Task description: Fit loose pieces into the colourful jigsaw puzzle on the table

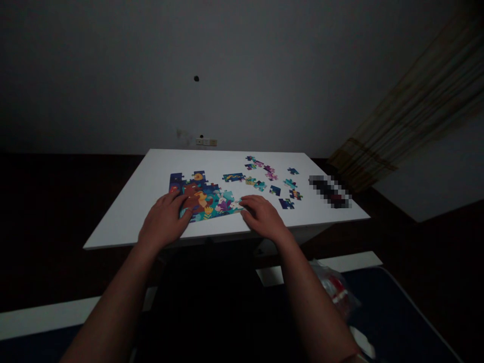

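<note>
Both forearms reach in from the near edge; left hand [164,220] and right hand [262,217] lie flat, fingers spread, pressing the assembled puzzle section [206,199] between them on the tabletop [132,201]. Risk: sideways pressure could buckle joined pieces or push the section off the near edge; loose pieces [274,181] beyond the right hand sit clear.

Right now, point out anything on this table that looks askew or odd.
The joined puzzle lies at a slant to the table edge, both hands resting on its near corners. Loose pieces lie scattered to its right. A blurred dark thing beyond them cannot be made out.
</note>
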Demonstrator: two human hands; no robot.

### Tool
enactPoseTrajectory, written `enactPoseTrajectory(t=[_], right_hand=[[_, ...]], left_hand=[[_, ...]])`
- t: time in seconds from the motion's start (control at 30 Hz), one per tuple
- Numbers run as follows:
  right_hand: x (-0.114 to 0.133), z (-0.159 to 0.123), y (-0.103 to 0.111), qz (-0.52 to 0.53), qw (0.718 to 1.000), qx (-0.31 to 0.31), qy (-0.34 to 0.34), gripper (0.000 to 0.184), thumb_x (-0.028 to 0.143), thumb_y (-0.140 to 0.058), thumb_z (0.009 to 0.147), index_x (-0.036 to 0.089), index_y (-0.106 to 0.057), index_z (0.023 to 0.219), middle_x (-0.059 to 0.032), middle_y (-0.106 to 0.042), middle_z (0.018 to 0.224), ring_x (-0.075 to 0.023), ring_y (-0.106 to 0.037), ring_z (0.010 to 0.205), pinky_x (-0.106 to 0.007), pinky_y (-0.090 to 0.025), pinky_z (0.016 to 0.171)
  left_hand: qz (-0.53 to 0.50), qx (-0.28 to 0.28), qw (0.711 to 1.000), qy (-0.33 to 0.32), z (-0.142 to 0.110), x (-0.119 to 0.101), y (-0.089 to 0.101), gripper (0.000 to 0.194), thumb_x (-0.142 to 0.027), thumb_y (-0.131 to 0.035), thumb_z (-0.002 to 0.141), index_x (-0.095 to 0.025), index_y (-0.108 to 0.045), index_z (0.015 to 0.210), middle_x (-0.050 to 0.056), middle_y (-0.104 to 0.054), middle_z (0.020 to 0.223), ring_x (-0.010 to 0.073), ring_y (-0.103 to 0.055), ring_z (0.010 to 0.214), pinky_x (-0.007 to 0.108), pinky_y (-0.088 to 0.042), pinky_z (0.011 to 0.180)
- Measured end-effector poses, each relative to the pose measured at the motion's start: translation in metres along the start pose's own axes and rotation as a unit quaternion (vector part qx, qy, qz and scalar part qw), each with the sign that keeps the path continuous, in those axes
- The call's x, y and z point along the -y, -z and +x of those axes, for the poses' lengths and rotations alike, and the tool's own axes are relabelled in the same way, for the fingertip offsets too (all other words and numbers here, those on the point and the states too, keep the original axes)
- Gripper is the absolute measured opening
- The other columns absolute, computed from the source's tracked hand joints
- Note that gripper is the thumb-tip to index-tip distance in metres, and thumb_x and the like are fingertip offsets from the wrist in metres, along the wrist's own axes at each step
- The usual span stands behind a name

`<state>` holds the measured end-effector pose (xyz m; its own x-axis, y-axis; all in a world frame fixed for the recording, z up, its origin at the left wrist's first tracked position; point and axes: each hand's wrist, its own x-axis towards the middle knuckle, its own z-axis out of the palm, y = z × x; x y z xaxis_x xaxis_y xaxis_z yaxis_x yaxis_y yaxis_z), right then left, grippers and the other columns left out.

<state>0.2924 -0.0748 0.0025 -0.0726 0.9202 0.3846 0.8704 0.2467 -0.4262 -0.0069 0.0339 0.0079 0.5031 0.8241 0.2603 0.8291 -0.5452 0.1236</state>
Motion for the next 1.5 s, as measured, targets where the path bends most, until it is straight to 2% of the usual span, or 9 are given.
enactPoseTrajectory(t=[0.23,0.7,0.97,1.5], right_hand=[[-0.0017,0.0,-0.0009,0.003,1.0,-0.005,0.002,0.028,0.024,-0.06,0.096,0.027,-0.073,0.121,-0.0094,-0.072,0.131,-0.0289,-0.064,0.125,-0.05,-0.051,0.112],[-0.0011,0.0001,-0.0002,-0.001,1.0,0.001,0.001,0.028,0.024,-0.059,0.096,0.027,-0.073,0.121,-0.0095,-0.072,0.131,-0.0284,-0.064,0.126,-0.049,-0.051,0.112],[0.0001,-0.0008,0.0011,0.001,1.0,-0.006,0.003,0.027,0.024,-0.058,0.097,0.028,-0.073,0.12,-0.008,-0.072,0.131,-0.0277,-0.064,0.126,-0.048,-0.051,0.112],[-0.0009,-0.0005,0.0007,0.0,1.0,-0.004,0.004,0.028,0.024,-0.058,0.097,0.027,-0.072,0.121,-0.0082,-0.072,0.131,-0.0273,-0.064,0.126,-0.047,-0.05,0.113]], left_hand=[[-0.002,0.005,1.0,0.0,0.001,0.0006,-0.0001,0.065,-0.051,-0.037,0.102,-0.011,-0.059,0.148,0.019,-0.051,0.157,0.0363,-0.049,0.144,0.05,-0.04,0.12],[-0.022,0.007,1.0,0.006,0.0008,0.0014,-0.0017,0.065,-0.053,-0.039,0.101,-0.016,-0.056,0.151,0.017,-0.049,0.159,0.0374,-0.048,0.144,0.054,-0.043,0.117],[-0.006,0.005,1.0,0.002,0.0006,0.0018,-0.0026,0.063,-0.052,-0.038,0.102,-0.015,-0.059,0.147,0.016,-0.049,0.16,0.0356,-0.047,0.145,0.051,-0.04,0.12],[-0.003,0.012,1.0,0.005,0.0024,0.0028,-0.0037,0.064,-0.051,-0.039,0.101,-0.013,-0.058,0.148,0.017,-0.049,0.16,0.0357,-0.047,0.145,0.051,-0.04,0.12]])
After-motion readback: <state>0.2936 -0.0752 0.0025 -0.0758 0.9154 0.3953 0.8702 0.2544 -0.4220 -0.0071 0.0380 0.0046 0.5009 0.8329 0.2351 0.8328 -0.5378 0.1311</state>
